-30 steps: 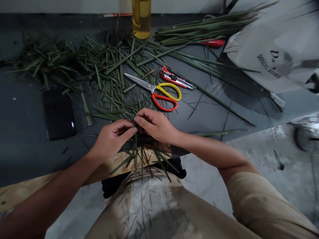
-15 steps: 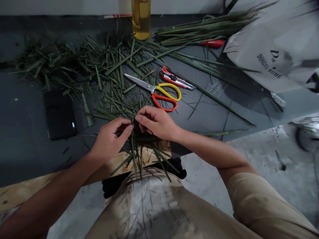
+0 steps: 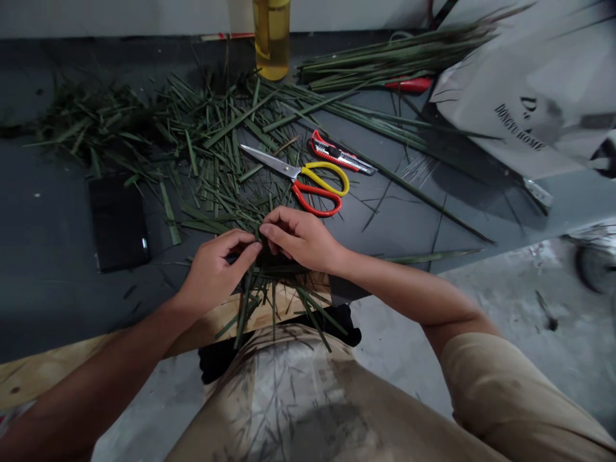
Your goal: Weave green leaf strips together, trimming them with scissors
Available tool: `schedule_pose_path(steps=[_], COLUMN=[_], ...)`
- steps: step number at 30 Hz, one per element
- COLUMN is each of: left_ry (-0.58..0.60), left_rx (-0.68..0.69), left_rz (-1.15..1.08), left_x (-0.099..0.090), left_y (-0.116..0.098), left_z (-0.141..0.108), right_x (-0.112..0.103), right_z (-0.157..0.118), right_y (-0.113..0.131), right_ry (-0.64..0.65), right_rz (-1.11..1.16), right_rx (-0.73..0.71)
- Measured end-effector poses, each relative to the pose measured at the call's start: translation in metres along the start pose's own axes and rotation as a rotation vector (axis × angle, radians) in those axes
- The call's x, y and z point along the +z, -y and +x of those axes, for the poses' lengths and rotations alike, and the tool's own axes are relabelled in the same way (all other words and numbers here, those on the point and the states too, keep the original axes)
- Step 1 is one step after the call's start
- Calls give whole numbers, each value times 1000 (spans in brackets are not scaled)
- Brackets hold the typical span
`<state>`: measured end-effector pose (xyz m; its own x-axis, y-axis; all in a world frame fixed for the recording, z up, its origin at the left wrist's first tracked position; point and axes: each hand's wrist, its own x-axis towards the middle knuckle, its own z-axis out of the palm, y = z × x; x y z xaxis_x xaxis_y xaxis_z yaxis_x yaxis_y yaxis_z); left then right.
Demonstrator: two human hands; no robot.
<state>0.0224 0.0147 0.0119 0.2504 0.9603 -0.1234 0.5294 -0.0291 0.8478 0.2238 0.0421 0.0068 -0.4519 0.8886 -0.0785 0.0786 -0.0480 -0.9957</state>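
Close together near the table's front edge, both hands work on narrow green leaf strips. My left hand (image 3: 219, 263) is closed, thumb and fingers pinching a leaf strip (image 3: 244, 301) whose end hangs down toward the edge. Fingers curled and thumb pressed in, my right hand (image 3: 301, 240) grips the strips right beside it; exactly what lies between its fingertips is partly hidden. More cut strips (image 3: 308, 301) fan out below the hands over the wooden edge. Scissors (image 3: 298, 173) with one yellow and one red handle lie just beyond my right hand.
A red utility knife (image 3: 339, 154) lies past the scissors. Behind are a heap of cut leaves (image 3: 106, 122), a bottle of yellow liquid (image 3: 272, 45), and long leaves (image 3: 375, 61) beside a white bag (image 3: 524, 102). A black phone (image 3: 118, 221) lies at left.
The leaf strip at my left hand has swung; its hanging end now points further left. My left hand has shifted slightly right, and the right hand has hardly moved.
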Motion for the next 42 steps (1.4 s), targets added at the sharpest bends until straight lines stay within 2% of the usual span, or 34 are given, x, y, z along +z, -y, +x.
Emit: schedule_pose_path(steps=[5, 16, 26, 31, 36, 39, 42], left_ry=[68, 20, 70, 148, 166, 105, -115], left_rx=[55, 96, 55, 85, 95, 114, 84], left_rz=[-5, -47, -79, -47, -44, -49, -168], left_x=[-4, -9, -7, -8, -7, -8, -9], left_y=[-4, -3, -3, -3, -7, -8, -7], left_z=[2, 1, 2, 3, 3, 1, 0], right_x=[3, 0, -11, -9, -6, -9, -11], right_z=[-2, 1, 11, 11, 9, 10, 12], right_y=[0, -1, -5, -6, -4, -4, -4], right_ry=[-23, -1, -150, -187, -202, -171, -84], right_rz=[84, 214, 264, 301, 287, 292, 296], right_rx=[-30, -12, -3, 1, -2, 13, 42])
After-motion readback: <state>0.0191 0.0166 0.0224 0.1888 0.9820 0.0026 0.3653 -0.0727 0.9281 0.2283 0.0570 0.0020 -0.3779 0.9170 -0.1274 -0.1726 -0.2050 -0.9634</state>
